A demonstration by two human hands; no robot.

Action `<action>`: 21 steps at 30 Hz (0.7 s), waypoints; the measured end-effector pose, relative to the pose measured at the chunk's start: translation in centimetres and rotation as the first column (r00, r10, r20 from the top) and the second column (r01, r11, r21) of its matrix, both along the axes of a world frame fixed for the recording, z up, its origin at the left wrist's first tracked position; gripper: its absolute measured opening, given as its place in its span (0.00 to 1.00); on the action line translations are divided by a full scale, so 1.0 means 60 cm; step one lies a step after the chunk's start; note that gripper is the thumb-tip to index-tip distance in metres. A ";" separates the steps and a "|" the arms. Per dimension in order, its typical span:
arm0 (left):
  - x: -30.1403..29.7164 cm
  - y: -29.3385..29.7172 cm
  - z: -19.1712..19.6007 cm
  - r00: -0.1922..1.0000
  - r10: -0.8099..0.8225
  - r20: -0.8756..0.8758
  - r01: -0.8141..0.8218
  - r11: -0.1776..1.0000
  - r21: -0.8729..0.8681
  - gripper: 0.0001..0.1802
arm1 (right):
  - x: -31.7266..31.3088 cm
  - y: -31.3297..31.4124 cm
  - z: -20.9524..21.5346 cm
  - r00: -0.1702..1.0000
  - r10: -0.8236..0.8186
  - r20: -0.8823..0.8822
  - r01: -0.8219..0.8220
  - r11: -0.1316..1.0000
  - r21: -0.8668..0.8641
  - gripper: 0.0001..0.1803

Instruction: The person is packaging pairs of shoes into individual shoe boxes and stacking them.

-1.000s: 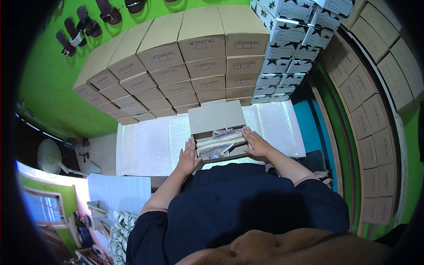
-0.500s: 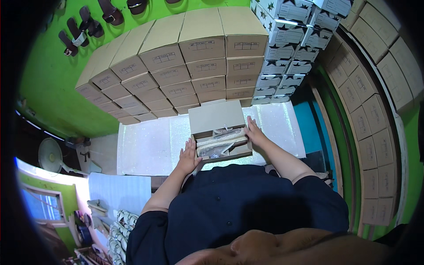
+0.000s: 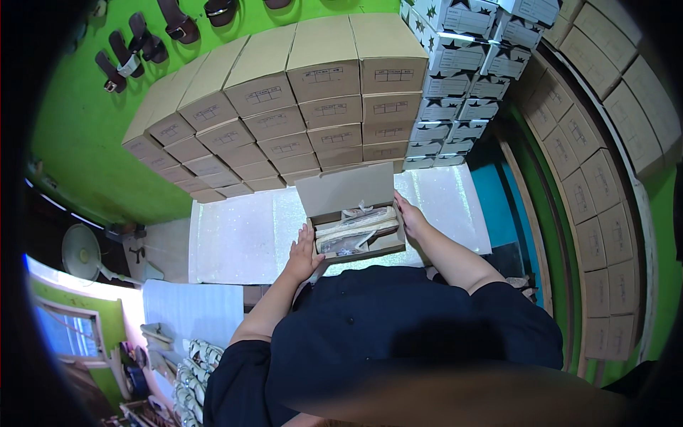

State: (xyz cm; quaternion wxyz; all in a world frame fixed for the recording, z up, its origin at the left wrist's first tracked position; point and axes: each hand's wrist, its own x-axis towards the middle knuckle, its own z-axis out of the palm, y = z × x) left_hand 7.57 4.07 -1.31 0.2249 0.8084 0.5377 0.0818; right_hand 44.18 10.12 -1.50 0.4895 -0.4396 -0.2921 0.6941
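An open cardboard box (image 3: pixel 370 254) rests on the table in front of me, its hinged lid (image 3: pixel 345 186) tilted up at the far side. Inside lie long items in clear plastic wrap (image 3: pixel 356 226), probably sandals, though the wrap blurs their shape. My left hand (image 3: pixel 304 255) lies along the box's left wall, fingers stretched and holding nothing. At the far right corner, my right hand (image 3: pixel 413 218) has its fingers on the edge of the lid, with the fingertips partly hidden.
Brown cartons (image 3: pixel 324 78) stand stacked behind the table (image 3: pixel 235 235), with white star-patterned boxes (image 3: pixel 455 78) to their right. More cartons (image 3: pixel 583 185) line the right side. Sandals (image 3: pixel 178 20) hang on the green wall. A fan (image 3: pixel 80 249) stands at left.
The lid has risen from lying back to a steeper tilt. My right hand has shifted from the box's right wall to the lid's edge. My left hand has stayed in place.
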 end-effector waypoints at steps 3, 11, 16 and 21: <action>0.001 0.001 0.004 1.000 0.001 -0.003 -0.001 1.000 -0.015 0.49 | 0.023 -0.002 -0.040 0.998 0.028 -0.050 -0.028 1.000 0.003 0.27; -0.002 0.000 -0.009 0.996 0.013 0.083 -0.013 1.000 0.001 0.50 | 0.007 -0.019 -0.106 0.939 -0.037 0.341 0.000 0.994 0.108 0.27; -0.001 0.001 -0.011 0.998 0.009 0.064 -0.009 1.000 -0.003 0.50 | 0.012 -0.015 -0.100 0.913 -0.041 0.405 -0.024 0.988 0.155 0.25; 0.002 0.000 -0.007 1.000 0.007 0.006 -0.007 1.000 -0.006 0.50 | 0.009 -0.012 -0.074 0.921 -0.099 0.376 0.036 0.984 0.172 0.24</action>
